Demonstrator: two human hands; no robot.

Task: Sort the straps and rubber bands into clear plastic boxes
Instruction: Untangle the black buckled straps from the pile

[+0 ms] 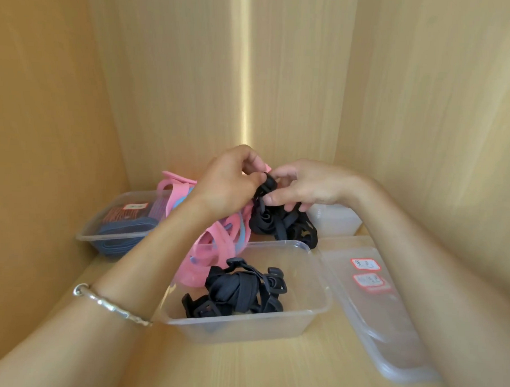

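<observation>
Pinching black strap [268,184]: left hand [227,187], right hand [305,186]; hangs vertically.

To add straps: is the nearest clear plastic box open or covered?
Open. The nearest clear plastic box has no lid; black buckled straps lie inside.

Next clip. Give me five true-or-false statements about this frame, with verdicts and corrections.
1. The left hand and the right hand both pinch one black strap. True.
2. The near box holds pink bands. False: it holds black buckled straps.
3. A bracelet sits on the right wrist. False: it is on the left wrist.
4. The lid on the right bears two labels. True.
5. The rear-left box is empty. False: it holds red and blue bands.
</observation>
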